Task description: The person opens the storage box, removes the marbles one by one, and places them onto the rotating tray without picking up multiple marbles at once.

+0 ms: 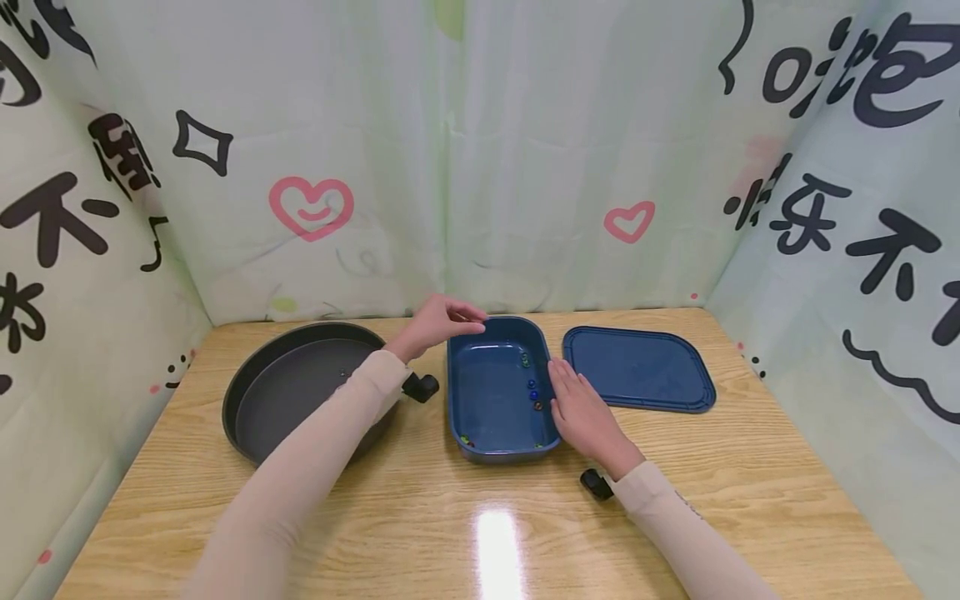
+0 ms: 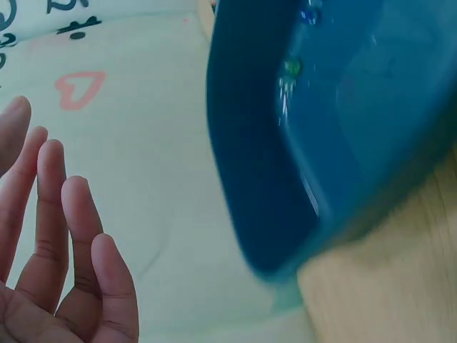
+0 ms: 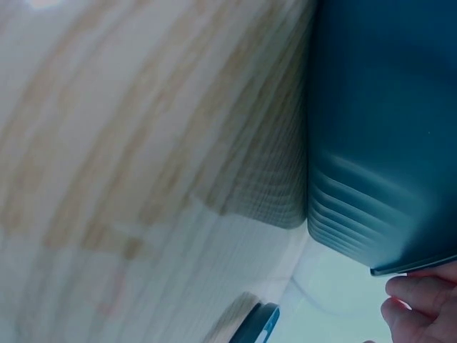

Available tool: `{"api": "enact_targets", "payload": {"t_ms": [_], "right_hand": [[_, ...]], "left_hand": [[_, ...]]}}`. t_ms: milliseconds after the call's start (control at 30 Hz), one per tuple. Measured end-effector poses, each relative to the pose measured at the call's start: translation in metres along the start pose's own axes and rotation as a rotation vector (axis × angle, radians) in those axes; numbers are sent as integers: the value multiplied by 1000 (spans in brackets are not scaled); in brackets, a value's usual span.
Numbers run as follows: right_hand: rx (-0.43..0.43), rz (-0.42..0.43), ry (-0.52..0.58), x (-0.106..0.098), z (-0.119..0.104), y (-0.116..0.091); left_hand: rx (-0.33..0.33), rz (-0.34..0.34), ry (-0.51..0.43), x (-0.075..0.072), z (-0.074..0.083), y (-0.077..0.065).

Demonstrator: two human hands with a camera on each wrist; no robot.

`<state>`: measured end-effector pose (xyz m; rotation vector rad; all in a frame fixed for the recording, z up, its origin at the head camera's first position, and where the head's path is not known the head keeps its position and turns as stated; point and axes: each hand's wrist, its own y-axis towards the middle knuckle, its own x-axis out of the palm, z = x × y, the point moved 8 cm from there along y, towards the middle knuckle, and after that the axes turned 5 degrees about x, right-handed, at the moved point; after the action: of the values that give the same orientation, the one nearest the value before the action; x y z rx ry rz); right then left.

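Observation:
A deep blue rectangular box point(image 1: 498, 417) stands on the table, with several small glass marbles point(image 1: 533, 395) lying inside, mostly along its right side. My left hand point(image 1: 444, 323) hovers by the far left corner of the box, thumb and fingers extended. In the left wrist view nothing shows between those fingers point(image 2: 50, 207). My right hand point(image 1: 588, 414) lies along the right wall of the box with straight fingers. From the right wrist, the box's outer wall point(image 3: 385, 157) fills one side and the fingertips point(image 3: 421, 293) sit right at its rim.
A round dark pan point(image 1: 292, 400) stands on the left, partly behind my left sleeve; a few tiny things show in it. The flat blue lid point(image 1: 641, 367) lies to the right of the box. A printed curtain point(image 1: 480, 167) closes off the table's back and sides.

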<state>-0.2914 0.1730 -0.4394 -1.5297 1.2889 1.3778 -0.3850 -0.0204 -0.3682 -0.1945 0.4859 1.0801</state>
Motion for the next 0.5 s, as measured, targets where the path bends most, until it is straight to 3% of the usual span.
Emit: {"api": "enact_targets", "payload": {"t_ms": [267,500], "right_hand": [[6,-12,13,-1,1,0],[1,-8,17,-2,0,0]], "left_hand": [[60,-22,-36,52,1,28],[22,4,-46,80,-10,41]]}}
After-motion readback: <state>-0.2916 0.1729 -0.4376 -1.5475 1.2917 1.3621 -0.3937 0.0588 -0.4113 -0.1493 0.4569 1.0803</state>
